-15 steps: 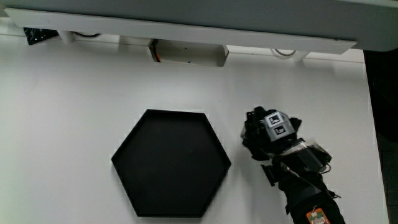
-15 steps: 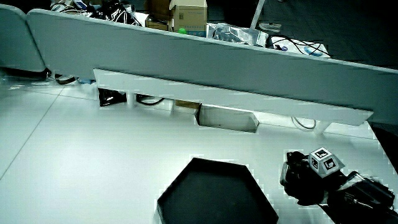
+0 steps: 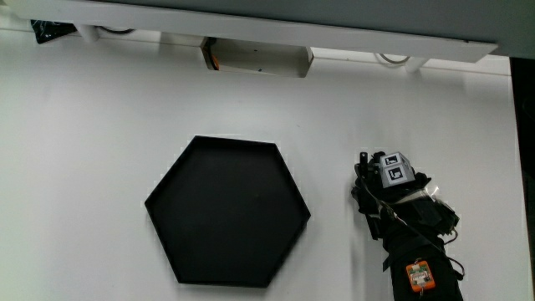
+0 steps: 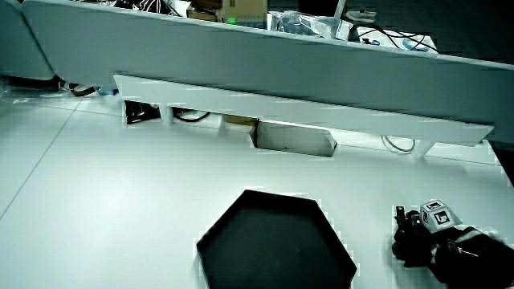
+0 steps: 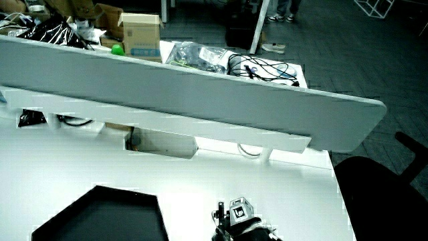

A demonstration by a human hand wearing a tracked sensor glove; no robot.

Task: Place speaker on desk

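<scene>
Hand (image 3: 386, 186) sitting low over the white table (image 3: 92, 134), beside the black hexagonal tray (image 3: 227, 211), apart from it with a strip of bare table between. Patterned cube (image 3: 394, 170) riding on the back of the glove, also showing in both side views (image 4: 436, 215) (image 5: 238, 211). Forearm (image 3: 415, 251) running back toward the person, carrying a small orange tag (image 3: 419, 275) that is showing only in the main view.

Fingers (image 3: 363, 182) pointing away from the person and curling down around something dark; cannot tell whether that is the speaker or only glove, so the grip is staying undetermined. No speaker standing out anywhere on the table.

Tray lying flat, showing nothing but its dark floor in the main view and in a side view (image 4: 277, 249); a side view (image 5: 100, 217) is catching only part of it.

Low grey partition (image 4: 265, 72) standing at the table's edge, farther from the person than the tray. Side views are showing what the main view is not: cardboard boxes (image 5: 140, 33), cables (image 5: 264, 67) and a dark chair (image 5: 388, 191). White bracket box (image 3: 257, 57) sitting under the partition's ledge.
</scene>
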